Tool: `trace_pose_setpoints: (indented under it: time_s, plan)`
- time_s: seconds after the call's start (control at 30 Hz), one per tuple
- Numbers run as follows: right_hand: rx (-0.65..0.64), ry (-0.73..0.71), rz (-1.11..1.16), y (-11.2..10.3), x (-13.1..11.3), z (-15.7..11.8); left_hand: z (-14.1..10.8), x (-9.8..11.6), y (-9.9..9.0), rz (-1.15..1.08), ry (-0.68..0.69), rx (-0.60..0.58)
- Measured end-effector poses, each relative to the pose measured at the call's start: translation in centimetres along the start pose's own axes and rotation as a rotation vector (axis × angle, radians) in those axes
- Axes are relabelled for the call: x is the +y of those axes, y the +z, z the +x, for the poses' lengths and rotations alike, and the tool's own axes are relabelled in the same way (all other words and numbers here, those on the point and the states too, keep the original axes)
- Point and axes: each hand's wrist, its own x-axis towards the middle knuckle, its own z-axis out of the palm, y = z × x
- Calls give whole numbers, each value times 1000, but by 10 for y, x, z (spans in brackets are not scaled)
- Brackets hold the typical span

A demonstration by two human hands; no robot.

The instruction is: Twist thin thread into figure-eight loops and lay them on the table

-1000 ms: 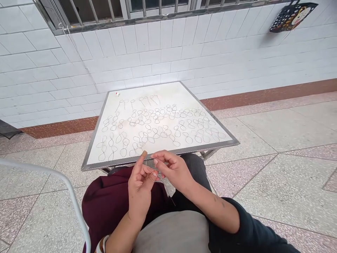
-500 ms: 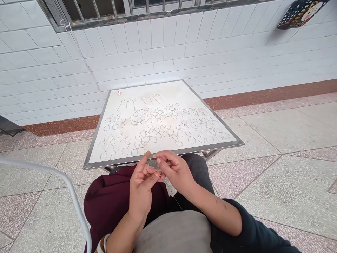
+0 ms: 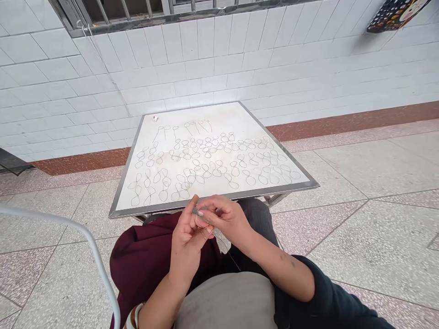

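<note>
No readable text (only patterns on bag (image 3: 387,17)).

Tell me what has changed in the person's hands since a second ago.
The right hand's fingertips have moved left, closer to the left hand's raised index finger, and the thin wire now curves between them. I see nothing newly grasped or let go. The wire shapes on the table look unchanged; the view itself shifted slightly.
</note>
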Motion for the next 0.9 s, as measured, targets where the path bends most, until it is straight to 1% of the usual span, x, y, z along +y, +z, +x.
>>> trace_pose_setpoints:
  time_s: [0.17,0.33,0.47,0.57,0.67,0.8,0.9]
  plan:
    - [21,-17,-91,-2,1,-2,0,-2,0,34,-27,-4]
    - [29,-40,-153,-1,-2,-4,0,-4,-1,108,-20,-8]
    - [23,-48,-268,0,-6,-4,0,-5,-1,83,-13,4]
    - [18,-40,-330,-2,-8,-6,0,-2,-1,40,20,19]
    - [23,-39,-326,-2,-9,-9,0,1,0,46,52,37]
    - [37,-75,-276,0,-9,-14,-3,3,4,91,38,27]
    - [55,-71,-235,1,-8,-15,-4,2,5,102,36,19]
